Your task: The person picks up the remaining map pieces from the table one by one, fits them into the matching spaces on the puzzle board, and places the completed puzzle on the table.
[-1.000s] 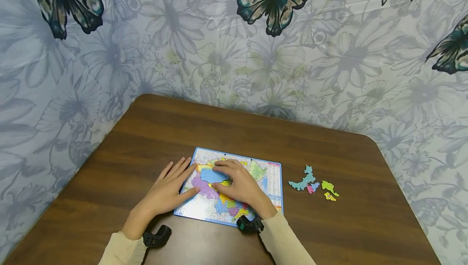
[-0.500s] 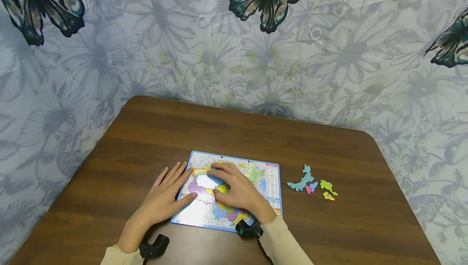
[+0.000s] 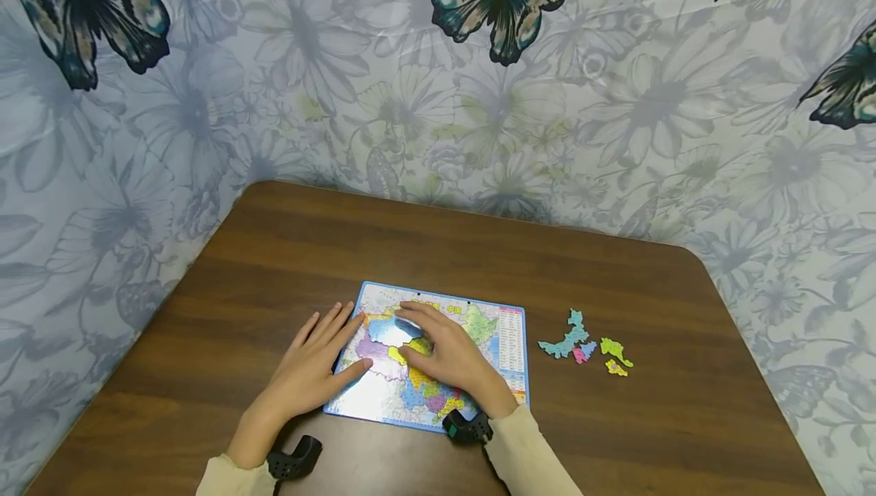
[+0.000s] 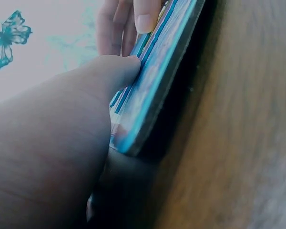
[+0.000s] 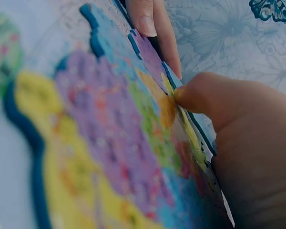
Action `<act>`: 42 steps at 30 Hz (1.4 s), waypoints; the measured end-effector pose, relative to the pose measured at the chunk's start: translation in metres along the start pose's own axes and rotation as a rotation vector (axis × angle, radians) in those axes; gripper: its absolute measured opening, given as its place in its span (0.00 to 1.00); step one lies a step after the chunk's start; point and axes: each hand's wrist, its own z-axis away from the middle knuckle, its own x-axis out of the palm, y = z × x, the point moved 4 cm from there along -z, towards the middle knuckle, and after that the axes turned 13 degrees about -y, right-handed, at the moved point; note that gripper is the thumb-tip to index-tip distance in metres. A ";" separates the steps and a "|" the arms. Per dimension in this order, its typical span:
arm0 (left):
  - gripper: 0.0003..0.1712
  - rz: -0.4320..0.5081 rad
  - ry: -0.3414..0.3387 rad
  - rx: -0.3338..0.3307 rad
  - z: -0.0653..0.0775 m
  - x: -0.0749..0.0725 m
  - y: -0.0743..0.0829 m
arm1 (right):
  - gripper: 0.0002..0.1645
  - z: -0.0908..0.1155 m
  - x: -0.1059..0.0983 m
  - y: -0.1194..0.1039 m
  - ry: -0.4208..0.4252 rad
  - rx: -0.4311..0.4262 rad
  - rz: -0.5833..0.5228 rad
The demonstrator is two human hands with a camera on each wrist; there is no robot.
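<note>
A map puzzle board (image 3: 512,359) with a blue rim lies on the table, with colourful raised pieces on its map. My left hand (image 3: 308,374) rests at the board's left edge, fingers spread, its thumb (image 4: 119,71) on the surface. Over the middle of the map is my right hand (image 3: 448,351), fingers slightly bent. Its thumb (image 5: 200,95) touches the pieces beside a yellow part. A blue piece (image 3: 383,332) lies in the upper left of the map, between the hands, partly washed out by glare. A purple piece (image 5: 109,124) fills much of the right wrist view.
Right of the board lie several loose pieces: a teal one (image 3: 566,341), a pink one (image 3: 580,356), a green one (image 3: 614,349) and a yellow one (image 3: 617,368). The brown table (image 3: 342,230) ends at a wall cloth (image 3: 411,123) printed with butterflies.
The head view has shifted slightly, and the glare on the board has moved. Both hands stay at nearly the same places on the board; the loose pieces have not moved.
</note>
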 end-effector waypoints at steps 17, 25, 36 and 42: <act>0.45 0.008 -0.016 0.005 -0.001 0.003 0.000 | 0.19 0.000 0.002 0.003 0.000 0.057 -0.004; 0.45 0.008 -0.015 -0.002 -0.001 0.003 -0.001 | 0.24 -0.002 0.002 0.006 0.050 0.042 -0.001; 0.46 -0.004 -0.016 0.004 -0.001 0.002 0.001 | 0.22 0.000 0.004 0.002 0.006 0.030 0.029; 0.46 -0.014 -0.015 -0.001 -0.001 0.004 0.000 | 0.19 0.000 0.004 0.001 0.002 0.013 0.046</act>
